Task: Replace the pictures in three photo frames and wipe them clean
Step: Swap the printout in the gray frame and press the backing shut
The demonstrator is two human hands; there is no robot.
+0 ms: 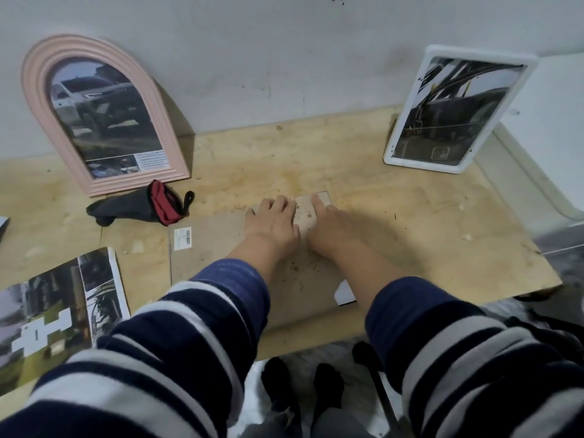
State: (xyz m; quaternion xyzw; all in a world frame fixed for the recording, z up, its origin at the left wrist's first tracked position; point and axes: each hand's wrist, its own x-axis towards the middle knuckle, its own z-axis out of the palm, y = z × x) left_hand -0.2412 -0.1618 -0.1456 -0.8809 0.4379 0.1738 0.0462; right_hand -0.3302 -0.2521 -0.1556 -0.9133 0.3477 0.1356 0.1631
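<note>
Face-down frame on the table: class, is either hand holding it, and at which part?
Neither hand grips it. The left hand and right hand press flat on the far end of the face-down frame, at its backing board's top edge.

**Where things lie**

My hands [275, 221] rest side by side on the frame back [221, 248], mid-table [410, 216]. Arched frame [101, 115] behind-left, leaning on the wall; pouch [139, 207] before it. Second frame [455, 105] behind-right. Magazine [63, 311] at my left.
</note>
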